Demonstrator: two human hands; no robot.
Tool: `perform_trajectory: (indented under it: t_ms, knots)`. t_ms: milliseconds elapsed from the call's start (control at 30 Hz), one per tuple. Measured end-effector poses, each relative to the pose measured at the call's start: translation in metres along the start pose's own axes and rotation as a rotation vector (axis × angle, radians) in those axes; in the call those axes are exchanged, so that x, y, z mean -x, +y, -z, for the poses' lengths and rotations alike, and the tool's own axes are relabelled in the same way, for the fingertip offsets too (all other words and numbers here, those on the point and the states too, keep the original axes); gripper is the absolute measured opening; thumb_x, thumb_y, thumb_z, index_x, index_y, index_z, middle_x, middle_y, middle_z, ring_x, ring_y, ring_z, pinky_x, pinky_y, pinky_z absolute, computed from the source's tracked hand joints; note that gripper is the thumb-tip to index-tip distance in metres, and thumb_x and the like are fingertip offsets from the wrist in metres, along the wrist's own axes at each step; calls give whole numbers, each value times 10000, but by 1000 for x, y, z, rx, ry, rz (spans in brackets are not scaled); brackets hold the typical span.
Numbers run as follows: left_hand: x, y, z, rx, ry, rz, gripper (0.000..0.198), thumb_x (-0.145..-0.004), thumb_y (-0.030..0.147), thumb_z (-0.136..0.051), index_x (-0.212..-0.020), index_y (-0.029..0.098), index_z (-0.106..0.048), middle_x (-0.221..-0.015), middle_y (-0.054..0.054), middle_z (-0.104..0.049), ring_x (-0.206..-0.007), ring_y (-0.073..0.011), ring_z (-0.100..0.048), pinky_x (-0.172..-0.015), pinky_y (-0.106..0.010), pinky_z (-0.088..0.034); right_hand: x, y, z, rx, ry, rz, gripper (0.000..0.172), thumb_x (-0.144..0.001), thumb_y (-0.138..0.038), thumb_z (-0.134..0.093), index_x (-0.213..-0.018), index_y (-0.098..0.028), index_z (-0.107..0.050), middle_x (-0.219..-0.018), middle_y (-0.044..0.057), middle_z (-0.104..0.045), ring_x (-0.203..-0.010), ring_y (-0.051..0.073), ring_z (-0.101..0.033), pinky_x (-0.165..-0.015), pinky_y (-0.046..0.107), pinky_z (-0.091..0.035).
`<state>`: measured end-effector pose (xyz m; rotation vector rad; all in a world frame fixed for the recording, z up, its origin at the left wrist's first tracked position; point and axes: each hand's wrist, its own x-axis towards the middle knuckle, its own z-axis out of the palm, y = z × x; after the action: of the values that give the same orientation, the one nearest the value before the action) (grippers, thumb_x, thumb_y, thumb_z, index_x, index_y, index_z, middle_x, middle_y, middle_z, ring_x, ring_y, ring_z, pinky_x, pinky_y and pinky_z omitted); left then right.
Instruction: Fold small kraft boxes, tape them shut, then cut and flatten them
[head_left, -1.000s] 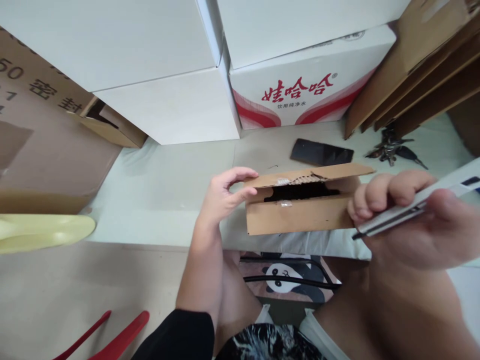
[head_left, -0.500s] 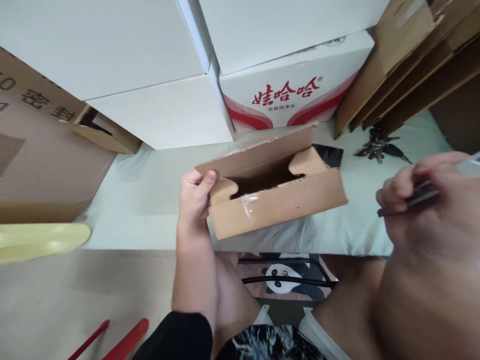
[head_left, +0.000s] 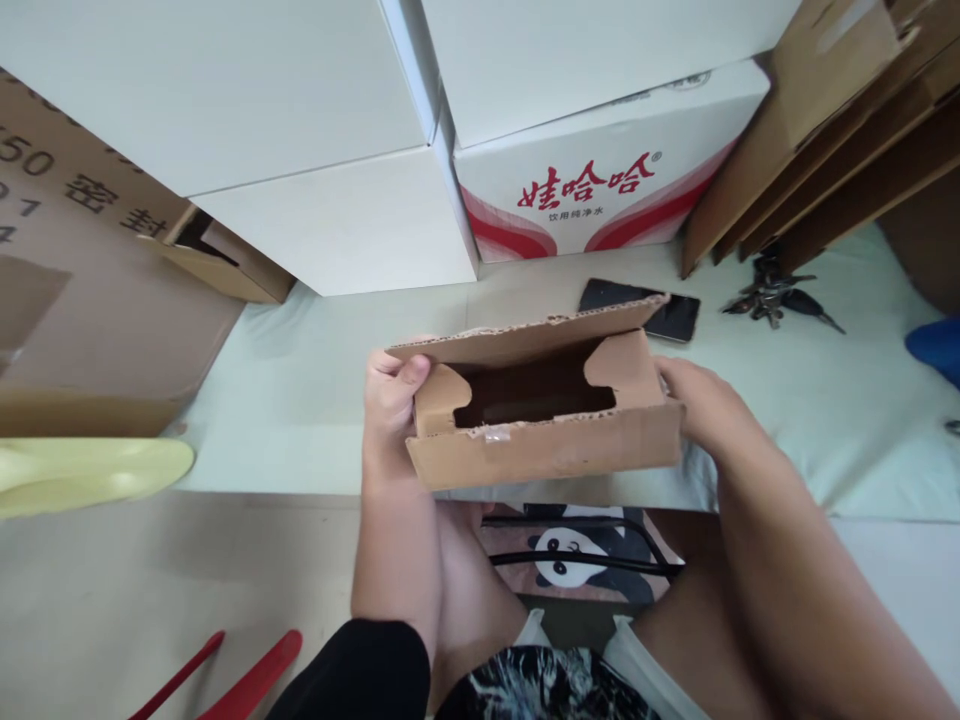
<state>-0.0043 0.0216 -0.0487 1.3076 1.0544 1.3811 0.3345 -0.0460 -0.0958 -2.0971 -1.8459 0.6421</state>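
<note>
A small brown cardboard box (head_left: pixel 547 455) is held up above the pale green cover with its top flaps raised, and I look into its dark inside. Clear tape crosses the edge of its front wall. My left hand (head_left: pixel 391 392) grips the left end, thumb on the inner side of the back flap. At the right end, my right hand (head_left: pixel 694 400) holds the box, its fingertips partly hidden behind the side. Just behind the box lies a black smartphone (head_left: pixel 675 318), partly covered by the back flap.
A bunch of keys (head_left: pixel 772 295) lies right of the phone, and a blue object (head_left: pixel 934 350) sits at the right edge. White boxes (head_left: pixel 345 225) and a red-and-white water carton (head_left: pixel 592 205) stand behind. Flattened cardboard (head_left: pixel 795 150) leans at the right. A pale yellow chair part (head_left: pixel 90 470) is left.
My right hand has let go of a dark, thin object and moved left onto the box's right end. The box is now tilted more level, its opening turned more toward me.
</note>
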Motion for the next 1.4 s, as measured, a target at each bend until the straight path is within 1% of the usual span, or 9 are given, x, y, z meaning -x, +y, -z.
perform_trajectory:
  t_ms: [133, 300, 400, 467, 733, 1000, 1167, 1300, 1400]
  knots:
    - [3, 5, -1, 48, -49, 63, 509, -616, 710, -879, -742, 229, -772, -784, -42, -761, -685, -213, -736, -596, -335, -619, -2, -6, 4, -9, 26, -81, 346, -809, -332, -592, -1098, -241, -759, -1066, 127, -761, -886, 292, -666, -689, 367, -431]
    - [5, 8, -7, 63, -19, 35, 473, -575, 680, -917, -683, 242, -777, -783, -34, -769, -693, -192, -734, -623, -315, -622, 2, -21, 16, -399, 446, -62, 218, -808, -311, -649, -986, -221, -738, -894, 59, -660, -728, 189, -581, -728, 374, -458]
    - [5, 6, -8, 57, 8, 41, 455, -612, 675, -903, -720, 247, -795, -801, -32, -771, -668, -184, -722, -584, -305, -599, 16, -36, 28, -630, 682, 94, 45, -851, -250, -686, -850, -270, -726, -858, 30, -618, -784, 189, -581, -748, 374, -441]
    - [4, 4, -8, 42, 21, 28, 468, -632, 685, -886, -742, 238, -797, -804, -37, -771, -655, -189, -714, -555, -307, -582, 27, -45, 35, -735, 747, 265, 112, -869, -209, -697, -853, -309, -745, -892, 32, -625, -893, 217, -612, -838, 411, -462]
    - [5, 0, -17, 30, 21, -21, 441, -690, 651, -874, -779, 226, -792, -780, -23, -761, -669, -180, -717, -566, -291, -563, 42, -51, 40, -498, 330, 646, 326, -974, -436, -517, -1080, -386, -821, -1386, 78, -519, -1332, 352, -526, -1106, 572, -475]
    - [-2, 0, -25, -6, 18, -285, 372, -795, 526, -857, -1010, 303, -651, -1004, 21, -727, -825, -130, -733, -760, -267, -591, 35, -52, 31, -431, 385, 586, 417, -973, -532, -454, -920, -319, -809, -1417, 88, -483, -1406, 393, -465, -1147, 589, -445]
    - [-1, 5, -20, -122, -245, -381, 237, -844, 462, -819, -823, 272, -679, -1150, -41, -679, -1175, -242, -668, -1010, -423, -556, 31, -52, 26, -431, 392, 515, 438, -973, -551, -443, -876, -303, -789, -1376, 105, -513, -1419, 406, -444, -1128, 623, -461]
    - [-1, 12, -17, -352, -548, -288, 341, -904, 589, -688, -817, 293, -832, -809, -125, -692, -1366, -348, -515, -1124, -564, -466, 29, -51, 22, -444, 376, 491, 433, -962, -568, -458, -869, -295, -781, -1375, 108, -513, -1427, 404, -432, -1131, 630, -460]
    - [-3, 11, -18, -388, -611, -287, 419, -925, 642, -612, -893, 308, -864, -743, -139, -659, -1412, -358, -454, -1179, -600, -404, 28, -50, 20, -455, 367, 473, 439, -960, -575, -456, -877, -285, -774, -1394, 106, -496, -1410, 396, -450, -1127, 616, -465]
